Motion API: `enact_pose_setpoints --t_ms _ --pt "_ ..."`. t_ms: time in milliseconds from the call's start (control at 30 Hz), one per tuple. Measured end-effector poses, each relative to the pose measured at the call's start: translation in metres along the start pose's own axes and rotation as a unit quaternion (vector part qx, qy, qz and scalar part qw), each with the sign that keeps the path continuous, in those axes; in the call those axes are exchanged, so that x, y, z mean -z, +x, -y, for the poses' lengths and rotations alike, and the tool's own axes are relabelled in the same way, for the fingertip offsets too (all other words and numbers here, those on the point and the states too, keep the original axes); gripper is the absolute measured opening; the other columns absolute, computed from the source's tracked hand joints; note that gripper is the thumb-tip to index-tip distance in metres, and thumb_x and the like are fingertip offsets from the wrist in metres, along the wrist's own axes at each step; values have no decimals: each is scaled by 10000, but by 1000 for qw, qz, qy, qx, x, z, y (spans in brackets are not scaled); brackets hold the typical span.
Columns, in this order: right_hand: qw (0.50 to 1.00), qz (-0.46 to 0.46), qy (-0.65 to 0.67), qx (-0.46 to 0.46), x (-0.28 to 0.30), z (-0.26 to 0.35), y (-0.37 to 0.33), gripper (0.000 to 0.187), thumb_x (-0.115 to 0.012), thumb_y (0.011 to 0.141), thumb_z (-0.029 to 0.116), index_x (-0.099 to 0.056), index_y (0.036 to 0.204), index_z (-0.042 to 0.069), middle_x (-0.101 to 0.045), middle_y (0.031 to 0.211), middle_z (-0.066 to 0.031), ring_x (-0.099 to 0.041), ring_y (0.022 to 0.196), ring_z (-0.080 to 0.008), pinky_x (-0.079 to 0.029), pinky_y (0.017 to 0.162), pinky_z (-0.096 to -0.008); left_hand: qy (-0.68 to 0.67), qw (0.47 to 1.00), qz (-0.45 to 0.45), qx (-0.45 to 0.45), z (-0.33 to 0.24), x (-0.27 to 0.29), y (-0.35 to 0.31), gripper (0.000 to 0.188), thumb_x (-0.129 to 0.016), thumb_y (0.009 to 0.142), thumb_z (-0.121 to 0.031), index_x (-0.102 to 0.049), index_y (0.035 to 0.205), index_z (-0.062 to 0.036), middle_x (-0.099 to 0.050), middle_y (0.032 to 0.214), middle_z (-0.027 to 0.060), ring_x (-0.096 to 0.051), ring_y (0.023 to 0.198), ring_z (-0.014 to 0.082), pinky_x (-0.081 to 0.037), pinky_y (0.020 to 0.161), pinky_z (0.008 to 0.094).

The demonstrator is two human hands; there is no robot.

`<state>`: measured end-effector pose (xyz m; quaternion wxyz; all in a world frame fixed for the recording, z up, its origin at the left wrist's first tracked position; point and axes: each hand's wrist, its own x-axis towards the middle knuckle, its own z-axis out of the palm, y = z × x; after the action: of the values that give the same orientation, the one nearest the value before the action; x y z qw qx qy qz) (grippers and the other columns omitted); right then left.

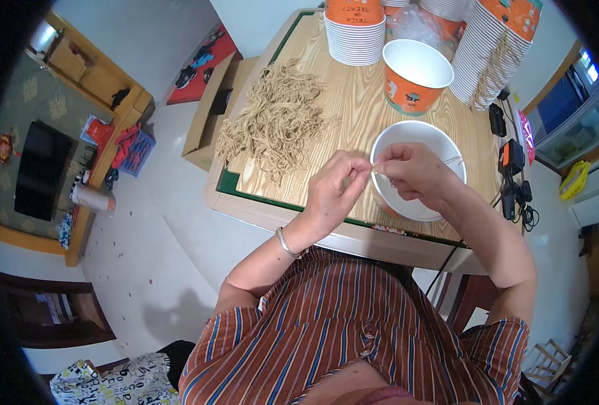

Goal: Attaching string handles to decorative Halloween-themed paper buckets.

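My left hand (336, 189), a metal bangle on its wrist, is closed in a pinch just left of a white paper tub (417, 135). Above that tub's opening my right hand (414, 172) pinches too, its fingertips meeting the left ones. Between them shows a bit of thin pale string (373, 166), mostly hidden by the fingers. A whitish strand (453, 160) lies across the tub's right rim. To the left, a loose tangled heap of tan strings (272, 121) spreads on the wooden tabletop.
An orange paper tub (413, 100) stands upright behind. Stacked tubs (355, 44) rise at the back, and another tall stack (492, 57) has tan strings hanging on it. Black adapters and cables (510, 162) lie along the right edge. A cardboard box (208, 115) sits left of the table.
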<state>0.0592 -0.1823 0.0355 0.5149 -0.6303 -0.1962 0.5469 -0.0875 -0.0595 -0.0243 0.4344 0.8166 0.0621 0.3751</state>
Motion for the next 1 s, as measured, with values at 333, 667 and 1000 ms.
enact_pose_setpoints --t_ms 333,667,1000 --pt "999 35 27 -1 6 -3 1 81 -649 867 136 -623 902 68 -414 638 76 -308 491 -22 -220 435 -216 19 999 -4 -31 -3 0 0 134 -669 844 31 -652 971 -9 -640 872 90 -631 756 181 -515 682 281" --pt "997 59 57 5 9 -5 3 76 -664 862 138 -622 872 76 -409 644 74 -315 497 -23 -211 426 -211 93 992 -17 -79 -2 0 0 117 -703 817 28 -686 927 -6 -687 864 109 -677 785 217 -535 674 290" --pt "998 47 40 4 4 -6 1 97 -674 864 151 -612 858 77 -403 630 71 -312 494 -38 -217 431 -230 108 992 -9 -64 -4 1 -2 119 -714 807 31 -692 914 -17 -680 837 97 -670 740 200 -528 640 286"
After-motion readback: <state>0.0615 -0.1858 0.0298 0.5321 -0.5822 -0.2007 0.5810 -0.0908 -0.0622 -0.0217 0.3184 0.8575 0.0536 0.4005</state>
